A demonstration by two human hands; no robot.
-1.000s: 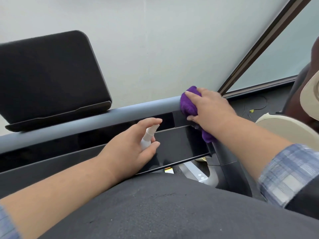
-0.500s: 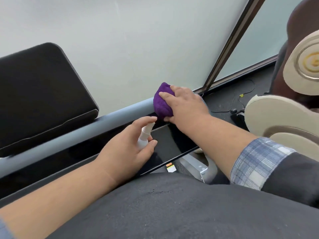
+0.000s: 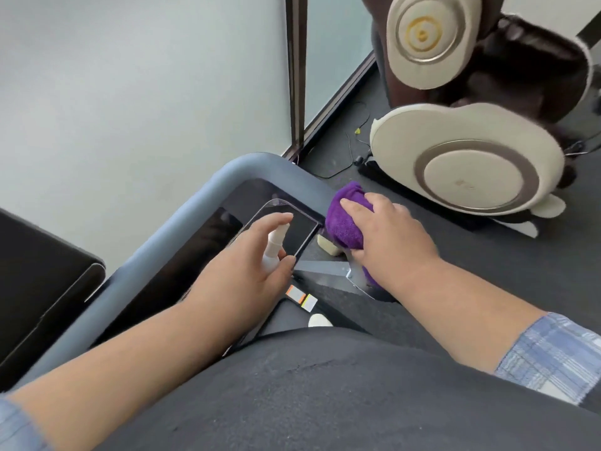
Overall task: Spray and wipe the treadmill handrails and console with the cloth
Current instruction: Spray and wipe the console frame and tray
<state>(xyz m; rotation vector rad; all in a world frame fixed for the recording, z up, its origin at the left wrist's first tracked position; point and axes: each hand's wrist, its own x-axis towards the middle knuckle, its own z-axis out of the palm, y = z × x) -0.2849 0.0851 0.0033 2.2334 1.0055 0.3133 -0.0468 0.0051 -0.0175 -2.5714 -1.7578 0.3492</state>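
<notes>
Pale wall point(image 3: 130, 92), dark window frame point(image 3: 296, 70), grey carpet point(image 3: 520, 262), cream-brown chair point(image 3: 471, 151), possibly massage type

Looks like gym or fitness room: treadmill handrail point(image 3: 182, 229) with console point(image 3: 227, 236), dark carpet floor point(image 3: 520, 255), massage chair point(image 3: 471, 157) near glass partition point(image 3: 130, 92).

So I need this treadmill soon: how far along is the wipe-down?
Partway. The right hand is pressing the purple cloth onto the side handrail just past the corner of the grey rail. The left hand holds the spray bottle over the console. Nothing shows which parts are already clean.
</notes>
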